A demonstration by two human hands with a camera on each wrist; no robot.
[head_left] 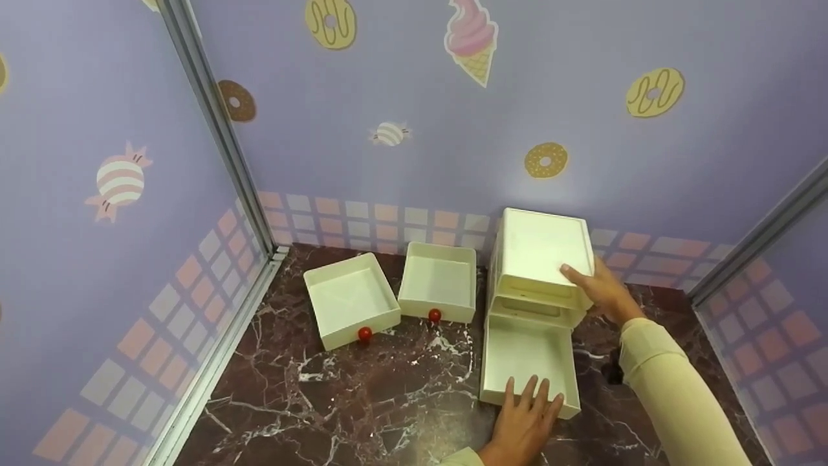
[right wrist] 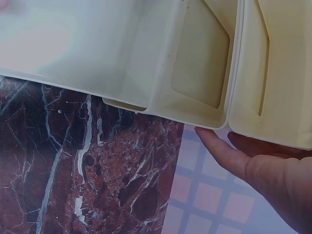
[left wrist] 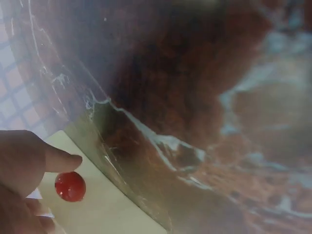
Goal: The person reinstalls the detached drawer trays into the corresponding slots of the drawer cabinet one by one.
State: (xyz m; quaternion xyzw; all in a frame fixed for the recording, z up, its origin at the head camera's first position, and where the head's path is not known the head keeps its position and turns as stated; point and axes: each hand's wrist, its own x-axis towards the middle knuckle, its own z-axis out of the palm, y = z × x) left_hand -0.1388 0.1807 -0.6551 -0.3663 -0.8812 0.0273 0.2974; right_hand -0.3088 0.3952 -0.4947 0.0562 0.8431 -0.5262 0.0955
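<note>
A cream drawer cabinet (head_left: 546,243) stands against the back wall, with two empty slots above its pulled-out bottom drawer (head_left: 527,353). My left hand (head_left: 525,424) holds that drawer's front wall, its spread fingers over the rim and its thumb on the outer face just above a red round knob (left wrist: 70,187). My right hand (head_left: 605,288) grips the cabinet's upper right side. Its thumb lies on the top panel and the other fingers are against the side wall (right wrist: 273,139). Nothing lies inside the bottom drawer.
Two removed drawers with red knobs, a left one (head_left: 352,294) and a right one (head_left: 440,278), sit left of the cabinet on the dark marbled surface (head_left: 362,408). A small black object (head_left: 611,372) shows beside the right sleeve. Patterned walls (head_left: 401,77) enclose the back and sides.
</note>
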